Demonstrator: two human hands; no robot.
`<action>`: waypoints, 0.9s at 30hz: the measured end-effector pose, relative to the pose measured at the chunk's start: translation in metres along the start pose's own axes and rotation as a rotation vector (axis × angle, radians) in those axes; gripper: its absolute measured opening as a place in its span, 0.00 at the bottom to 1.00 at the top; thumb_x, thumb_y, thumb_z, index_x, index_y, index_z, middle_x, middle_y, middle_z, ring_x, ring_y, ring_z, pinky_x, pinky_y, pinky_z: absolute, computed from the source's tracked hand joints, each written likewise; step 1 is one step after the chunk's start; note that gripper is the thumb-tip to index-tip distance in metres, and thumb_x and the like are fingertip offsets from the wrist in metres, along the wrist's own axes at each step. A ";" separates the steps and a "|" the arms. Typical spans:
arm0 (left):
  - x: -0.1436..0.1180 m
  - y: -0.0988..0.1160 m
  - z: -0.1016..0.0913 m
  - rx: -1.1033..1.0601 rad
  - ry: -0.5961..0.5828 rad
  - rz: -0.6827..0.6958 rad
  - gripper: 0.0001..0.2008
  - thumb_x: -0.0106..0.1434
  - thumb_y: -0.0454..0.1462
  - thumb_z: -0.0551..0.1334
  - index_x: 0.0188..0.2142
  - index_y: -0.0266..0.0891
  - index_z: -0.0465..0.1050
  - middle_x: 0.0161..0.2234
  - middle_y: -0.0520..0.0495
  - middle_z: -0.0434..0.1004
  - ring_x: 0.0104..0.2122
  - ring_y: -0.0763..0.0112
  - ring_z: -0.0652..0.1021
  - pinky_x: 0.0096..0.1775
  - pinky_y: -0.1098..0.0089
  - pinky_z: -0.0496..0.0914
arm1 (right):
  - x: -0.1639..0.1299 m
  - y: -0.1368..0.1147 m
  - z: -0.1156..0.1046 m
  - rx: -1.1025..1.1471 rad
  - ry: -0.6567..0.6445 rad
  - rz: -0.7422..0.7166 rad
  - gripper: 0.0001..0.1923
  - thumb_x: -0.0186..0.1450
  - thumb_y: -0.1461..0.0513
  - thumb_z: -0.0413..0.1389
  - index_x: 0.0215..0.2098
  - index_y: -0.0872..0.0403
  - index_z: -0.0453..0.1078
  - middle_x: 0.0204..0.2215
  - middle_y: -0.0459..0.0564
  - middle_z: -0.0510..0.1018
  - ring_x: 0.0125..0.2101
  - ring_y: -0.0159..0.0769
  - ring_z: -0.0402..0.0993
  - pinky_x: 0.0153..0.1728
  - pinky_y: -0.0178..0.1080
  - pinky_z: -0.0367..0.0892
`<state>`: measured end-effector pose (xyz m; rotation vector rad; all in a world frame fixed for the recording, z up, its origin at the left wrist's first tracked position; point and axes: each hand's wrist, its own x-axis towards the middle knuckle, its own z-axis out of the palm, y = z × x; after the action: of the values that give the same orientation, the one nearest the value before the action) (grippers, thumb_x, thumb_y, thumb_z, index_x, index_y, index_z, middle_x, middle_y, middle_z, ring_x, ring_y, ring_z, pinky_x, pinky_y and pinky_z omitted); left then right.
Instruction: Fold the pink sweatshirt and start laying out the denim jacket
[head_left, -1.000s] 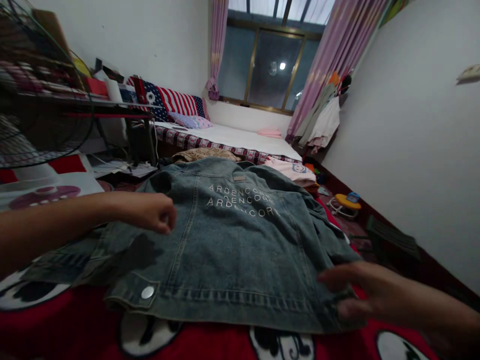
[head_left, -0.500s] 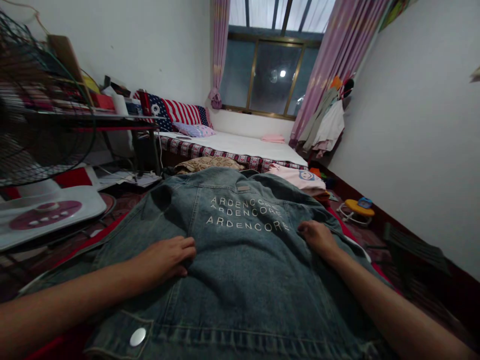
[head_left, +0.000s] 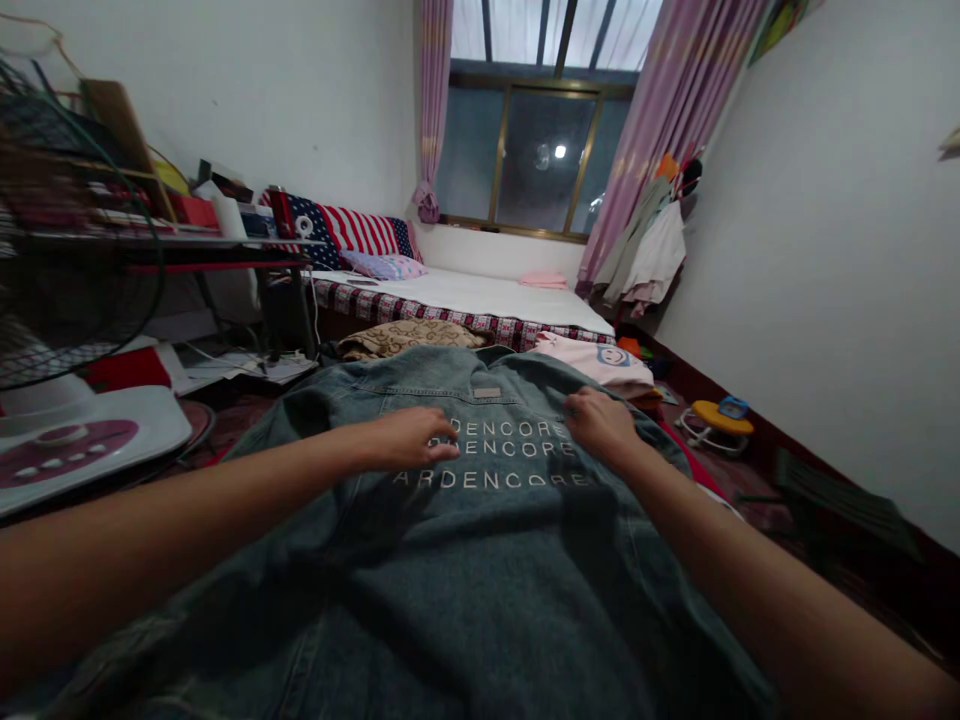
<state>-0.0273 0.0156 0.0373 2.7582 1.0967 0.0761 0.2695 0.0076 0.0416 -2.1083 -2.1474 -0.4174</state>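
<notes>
A blue denim jacket point(head_left: 480, 560) lies back-up in front of me, with white lettering across its upper back. My left hand point(head_left: 411, 438) rests flat on the left end of the lettering, fingers pointing right. On the jacket's upper right, near the shoulder, my right hand point(head_left: 600, 422) presses down with fingers curled on the cloth. Neither hand has the fabric lifted. Both forearms stretch across the jacket from the bottom corners of the view.
A folded pink garment point(head_left: 596, 360) and a brown patterned cloth point(head_left: 405, 336) lie just beyond the collar. Behind them is a bed point(head_left: 480, 290) under a window. A fan point(head_left: 67, 300) and cluttered shelf stand at left; toys point(head_left: 716, 415) lie by the right wall.
Both hands slid up the jacket's back, from its lower hem and side to the lettering near the collar. The view moved closer, so the hem and its button left the frame.
</notes>
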 end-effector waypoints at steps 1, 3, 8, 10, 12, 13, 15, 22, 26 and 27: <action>0.018 -0.002 0.006 0.028 0.082 0.012 0.21 0.67 0.47 0.53 0.55 0.41 0.71 0.53 0.41 0.73 0.49 0.62 0.74 0.49 0.66 0.67 | 0.012 -0.012 0.005 0.066 0.053 -0.057 0.17 0.65 0.63 0.52 0.51 0.53 0.73 0.52 0.57 0.75 0.50 0.45 0.72 0.47 0.41 0.66; 0.052 -0.013 0.020 0.117 0.181 -0.013 0.25 0.67 0.48 0.53 0.60 0.43 0.64 0.62 0.40 0.63 0.59 0.58 0.67 0.57 0.60 0.61 | 0.031 -0.030 0.025 0.170 0.111 -0.136 0.22 0.67 0.59 0.51 0.58 0.52 0.67 0.58 0.55 0.69 0.56 0.42 0.67 0.53 0.42 0.62; 0.102 -0.068 0.044 0.259 0.199 -0.227 0.26 0.70 0.50 0.47 0.65 0.50 0.57 0.69 0.47 0.49 0.67 0.50 0.49 0.61 0.38 0.45 | 0.046 -0.031 0.100 0.221 -0.079 0.052 0.29 0.71 0.47 0.42 0.66 0.49 0.56 0.66 0.54 0.57 0.65 0.47 0.50 0.61 0.55 0.48; 0.111 -0.086 0.053 0.243 0.170 -0.308 0.27 0.70 0.51 0.44 0.66 0.52 0.54 0.69 0.52 0.47 0.68 0.49 0.47 0.60 0.34 0.43 | 0.047 -0.023 0.118 0.239 -0.114 0.152 0.31 0.71 0.45 0.40 0.66 0.50 0.57 0.67 0.54 0.55 0.66 0.48 0.49 0.62 0.55 0.46; 0.116 -0.095 0.064 0.218 0.187 -0.369 0.27 0.70 0.50 0.42 0.66 0.52 0.52 0.69 0.55 0.47 0.68 0.49 0.47 0.60 0.33 0.44 | 0.049 -0.017 0.125 0.253 -0.097 0.215 0.32 0.70 0.45 0.40 0.66 0.52 0.56 0.67 0.56 0.54 0.66 0.48 0.49 0.63 0.53 0.45; 0.118 -0.097 0.070 0.212 0.219 -0.392 0.27 0.70 0.49 0.42 0.67 0.52 0.52 0.68 0.55 0.47 0.68 0.50 0.47 0.60 0.34 0.44 | 0.050 -0.015 0.125 0.260 -0.090 0.237 0.32 0.71 0.46 0.40 0.66 0.54 0.56 0.67 0.57 0.54 0.66 0.48 0.49 0.63 0.53 0.44; 0.119 -0.095 0.080 0.213 0.301 -0.410 0.27 0.71 0.48 0.41 0.67 0.51 0.52 0.68 0.56 0.48 0.68 0.52 0.47 0.61 0.35 0.44 | 0.051 -0.013 0.123 0.278 -0.096 0.255 0.32 0.71 0.47 0.40 0.66 0.55 0.56 0.67 0.59 0.54 0.66 0.48 0.48 0.64 0.52 0.44; 0.115 -0.094 0.085 0.165 0.339 -0.374 0.26 0.71 0.47 0.43 0.66 0.50 0.54 0.68 0.54 0.49 0.68 0.52 0.46 0.62 0.38 0.41 | 0.051 -0.012 0.120 0.305 -0.116 0.211 0.30 0.71 0.48 0.42 0.65 0.54 0.59 0.67 0.59 0.54 0.66 0.51 0.49 0.63 0.55 0.44; 0.115 -0.095 0.084 0.151 0.361 -0.360 0.26 0.71 0.47 0.43 0.66 0.49 0.56 0.68 0.54 0.51 0.68 0.51 0.47 0.62 0.38 0.42 | 0.050 -0.008 0.125 0.302 -0.069 0.177 0.28 0.70 0.49 0.43 0.63 0.53 0.62 0.65 0.58 0.58 0.64 0.50 0.53 0.62 0.55 0.48; 0.115 -0.095 0.085 0.149 0.367 -0.358 0.26 0.71 0.47 0.43 0.66 0.49 0.56 0.68 0.54 0.51 0.68 0.51 0.47 0.62 0.38 0.42 | 0.050 -0.007 0.126 0.301 -0.060 0.168 0.27 0.70 0.50 0.43 0.62 0.52 0.62 0.65 0.57 0.60 0.64 0.49 0.53 0.62 0.54 0.48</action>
<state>0.0016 0.1508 -0.0647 2.6868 1.7364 0.4861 0.2757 0.0892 -0.0662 -2.1255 -1.8990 -0.0133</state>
